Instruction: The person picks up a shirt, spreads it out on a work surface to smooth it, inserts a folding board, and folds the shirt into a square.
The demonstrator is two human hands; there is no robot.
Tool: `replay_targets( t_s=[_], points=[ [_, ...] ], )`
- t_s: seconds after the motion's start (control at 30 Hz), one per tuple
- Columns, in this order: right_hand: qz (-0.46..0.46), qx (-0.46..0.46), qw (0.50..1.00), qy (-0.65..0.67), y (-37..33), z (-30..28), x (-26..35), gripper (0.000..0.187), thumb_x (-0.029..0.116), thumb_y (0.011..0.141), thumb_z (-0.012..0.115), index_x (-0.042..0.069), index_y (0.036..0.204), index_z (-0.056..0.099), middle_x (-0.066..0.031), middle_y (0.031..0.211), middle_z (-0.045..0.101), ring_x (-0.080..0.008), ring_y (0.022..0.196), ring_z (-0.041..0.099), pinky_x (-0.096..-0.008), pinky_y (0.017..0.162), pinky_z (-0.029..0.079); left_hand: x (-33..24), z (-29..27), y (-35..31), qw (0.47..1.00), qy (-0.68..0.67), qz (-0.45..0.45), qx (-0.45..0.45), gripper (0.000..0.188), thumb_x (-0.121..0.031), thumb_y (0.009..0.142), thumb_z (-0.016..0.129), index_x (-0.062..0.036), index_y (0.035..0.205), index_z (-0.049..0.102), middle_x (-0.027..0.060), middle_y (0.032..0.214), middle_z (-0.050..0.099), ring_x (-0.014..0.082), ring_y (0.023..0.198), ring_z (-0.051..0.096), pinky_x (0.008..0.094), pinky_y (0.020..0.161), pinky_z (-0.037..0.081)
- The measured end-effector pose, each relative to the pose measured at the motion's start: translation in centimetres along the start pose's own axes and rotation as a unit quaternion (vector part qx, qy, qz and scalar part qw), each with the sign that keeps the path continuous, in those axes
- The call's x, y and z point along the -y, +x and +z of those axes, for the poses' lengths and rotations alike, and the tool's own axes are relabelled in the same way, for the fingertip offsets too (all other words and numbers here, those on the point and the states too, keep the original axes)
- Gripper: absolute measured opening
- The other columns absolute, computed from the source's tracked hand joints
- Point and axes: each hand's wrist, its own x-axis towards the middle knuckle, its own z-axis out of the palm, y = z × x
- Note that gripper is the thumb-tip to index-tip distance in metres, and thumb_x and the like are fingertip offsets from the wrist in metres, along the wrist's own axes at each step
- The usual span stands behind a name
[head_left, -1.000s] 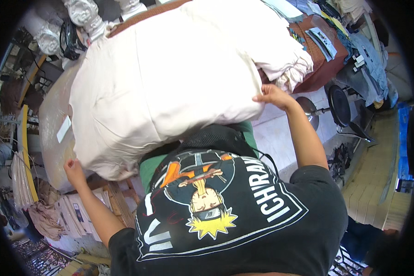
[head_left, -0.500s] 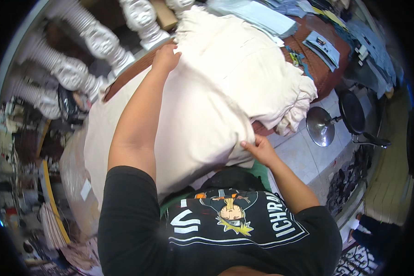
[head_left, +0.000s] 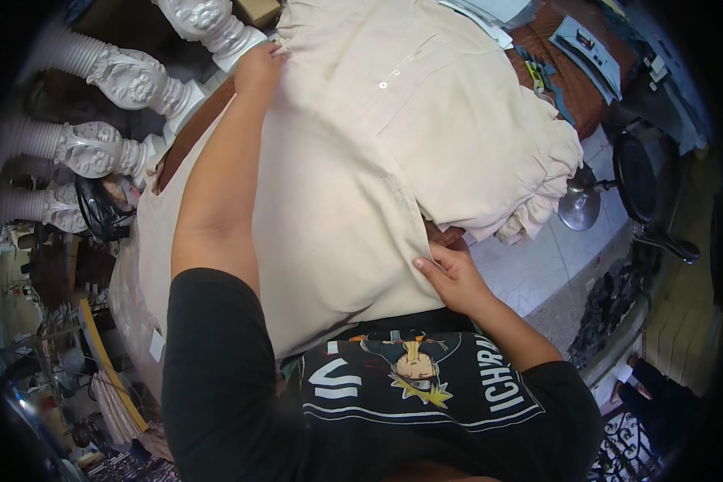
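Observation:
A cream garment [head_left: 329, 217] lies spread before me, with small white buttons on a front placket and gathered, ruffled sleeve ends. My left arm reaches across it to the far side. There my left hand [head_left: 259, 68] is closed on the far edge, its fingertips partly hidden. Nearer to me, my right hand [head_left: 458, 277] pinches the near edge below the sleeve, thumb on top. Between the hands the cloth is mostly smooth, with soft folds toward my body.
White ornate pillars [head_left: 136, 76] stand along the far left. Folded blue garments [head_left: 588, 56] lie on a brown quilted cover [head_left: 538, 32] at the far right. A black round stool [head_left: 639, 173] stands on the tiled floor. Dark scraps [head_left: 606, 309] lie at right.
The near side of the garment looks flatter, and its button placket now shows clearly. Both hands keep their hold on the edges. The whole view has shifted slightly.

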Motion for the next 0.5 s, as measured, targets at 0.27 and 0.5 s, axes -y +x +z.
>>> replay_targets(
  t_s=[0.27,0.5],
  points=[
    [-0.211,-0.022,0.907,-0.363,-0.4,-1.9,3.7,0.042,-0.008,0.075,0.053,0.004,0.115,0.060,-0.0128,0.070,0.054,-0.0234,0.056,0.054,-0.0281,0.054,0.045,2.9,-1.9,1.4,0.941,-0.268,0.010,-0.206,0.028,-0.029,0.082,0.061,-0.0075,0.099,0.067,0.0123,0.085,0.068,0.0233,0.074,0.067,0.0329,0.066,0.051],
    [-0.258,-0.185,0.888,-0.332,0.4,-3.6,3.4,0.054,-0.006,0.075,0.054,0.013,0.126,0.054,-0.0083,0.070,0.053,-0.0192,0.051,0.050,-0.0266,0.050,0.045,-1.2,-0.3,2.3,0.910,-0.347,-0.111,-0.197,0.024,-0.020,0.087,0.053,-0.0007,0.096,0.065,0.0086,0.079,0.066,0.0207,0.075,0.061,0.0331,0.072,0.047]
  ],
)
